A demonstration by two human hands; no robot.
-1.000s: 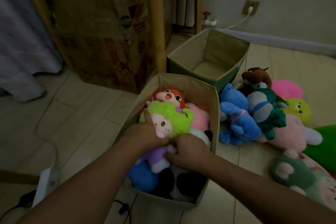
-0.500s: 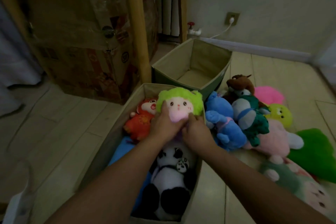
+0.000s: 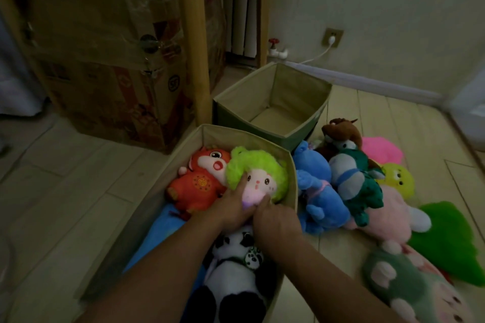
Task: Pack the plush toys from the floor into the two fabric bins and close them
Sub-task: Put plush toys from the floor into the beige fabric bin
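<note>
The near fabric bin (image 3: 293, 173) holds a red plush (image 3: 199, 183), a panda plush (image 3: 236, 270), a blue plush (image 3: 160, 233) and a green-haired doll (image 3: 262, 176) at its far right corner. My left hand (image 3: 231, 207) and my right hand (image 3: 275, 220) both grip the doll's lower part and press it into the bin. The second fabric bin (image 3: 301, 92) stands open and empty behind. On the floor to the right lie a blue plush (image 3: 317, 186), a teal plush (image 3: 354, 181), a pink plush (image 3: 388, 212) and several others.
A large cardboard box (image 3: 99, 55) and a wooden post (image 3: 194, 34) stand left of the far bin. A wall socket with a white cable (image 3: 332, 39) and a red-handled valve (image 3: 274, 47) sit on the back wall. Bare floorboards (image 3: 65, 191) lie left.
The green-haired doll was lifted from the middle of the near bin and set against its far right corner, uncovering the panda. Both hands stayed on it. The view moved closer.
</note>
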